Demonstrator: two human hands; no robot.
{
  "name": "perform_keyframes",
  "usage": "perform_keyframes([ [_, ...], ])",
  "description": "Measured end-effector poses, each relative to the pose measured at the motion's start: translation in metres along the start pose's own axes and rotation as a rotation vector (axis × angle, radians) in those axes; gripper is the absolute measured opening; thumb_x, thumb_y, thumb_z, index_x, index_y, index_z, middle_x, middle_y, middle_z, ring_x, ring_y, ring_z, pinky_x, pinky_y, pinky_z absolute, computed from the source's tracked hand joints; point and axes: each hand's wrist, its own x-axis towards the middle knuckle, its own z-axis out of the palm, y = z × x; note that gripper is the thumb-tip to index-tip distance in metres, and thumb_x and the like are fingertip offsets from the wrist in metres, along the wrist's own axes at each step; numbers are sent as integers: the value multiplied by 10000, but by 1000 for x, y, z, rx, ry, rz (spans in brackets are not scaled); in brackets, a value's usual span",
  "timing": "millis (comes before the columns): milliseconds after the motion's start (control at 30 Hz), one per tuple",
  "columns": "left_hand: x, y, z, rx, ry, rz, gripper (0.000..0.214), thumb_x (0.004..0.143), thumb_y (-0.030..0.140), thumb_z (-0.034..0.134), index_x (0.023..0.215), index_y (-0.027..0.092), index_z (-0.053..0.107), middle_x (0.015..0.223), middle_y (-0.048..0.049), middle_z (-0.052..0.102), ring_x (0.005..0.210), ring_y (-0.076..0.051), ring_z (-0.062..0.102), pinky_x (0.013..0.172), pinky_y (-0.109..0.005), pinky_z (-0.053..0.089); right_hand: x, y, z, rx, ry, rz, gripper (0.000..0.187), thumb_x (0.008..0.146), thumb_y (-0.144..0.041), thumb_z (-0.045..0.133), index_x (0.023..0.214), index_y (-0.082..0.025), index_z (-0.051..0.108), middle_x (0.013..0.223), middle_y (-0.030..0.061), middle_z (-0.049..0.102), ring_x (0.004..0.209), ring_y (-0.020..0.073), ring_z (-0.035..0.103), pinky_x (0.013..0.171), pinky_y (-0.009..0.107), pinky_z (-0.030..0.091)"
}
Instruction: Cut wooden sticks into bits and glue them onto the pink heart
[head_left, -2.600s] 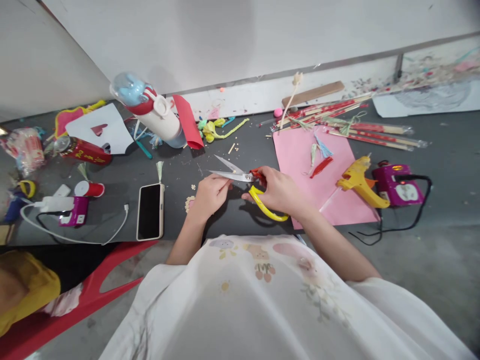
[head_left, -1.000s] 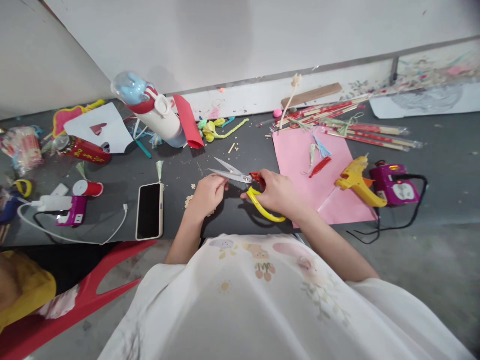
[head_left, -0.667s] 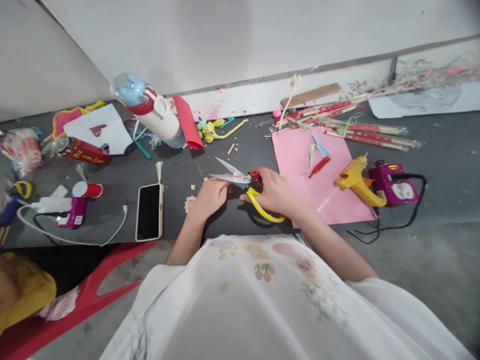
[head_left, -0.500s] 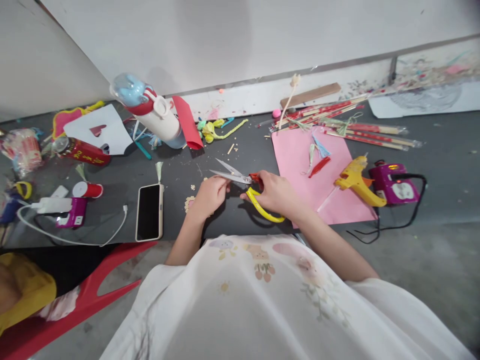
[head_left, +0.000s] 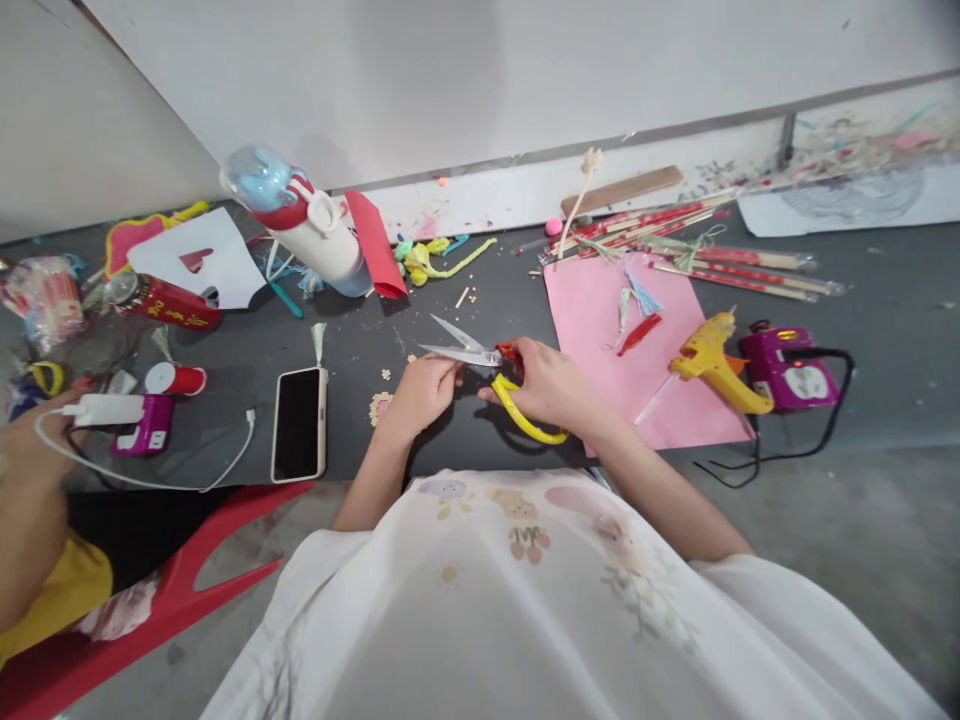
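Below a white wall, over the littered table — right hand clamps scissors, left hand pinched.

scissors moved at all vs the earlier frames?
No. The scissors lie the same way right of the phone, blades parted as before, with the right hand on the yellow handle and the left hand beneath the blades.
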Motion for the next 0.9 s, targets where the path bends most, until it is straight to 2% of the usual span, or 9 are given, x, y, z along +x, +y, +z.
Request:
perform_keyframes([
  [267,-1,-1,-1,12,28,-27,248,863,123,388,701,184,566,681,-11,638,648,-132,573,683,-242,415,1,-1,1,-97,-44,38,529,786,-675,497,927,-168,556,842,103,685,755,262,656,603,306,364],
  [500,1,-8,-4,24,99,-77,292,931,231,403,690,176,559,693,-14,633,644,-117,565,661,-231,398,2,-2,4,-160,-59,111,556,777,-728,450,845,-187,555,755,98,688,685,261,655,555,302,305],
  [667,1,-9,-1,149,152,-82,244,933,283,441,797,179,614,797,-41,678,755,-150,607,700,-252,411,3,-3,9,-142,-48,166,567,768,-729,464,882,-185,572,783,111,698,712,269,662,561,306,325],
  [900,0,-6,-1,199,127,-20,257,909,210,425,743,175,618,756,-48,673,742,-161,609,700,-266,425,4,-3,8,-69,-23,115,561,748,-700,526,952,-179,570,844,98,691,759,270,664,608,313,386],
])
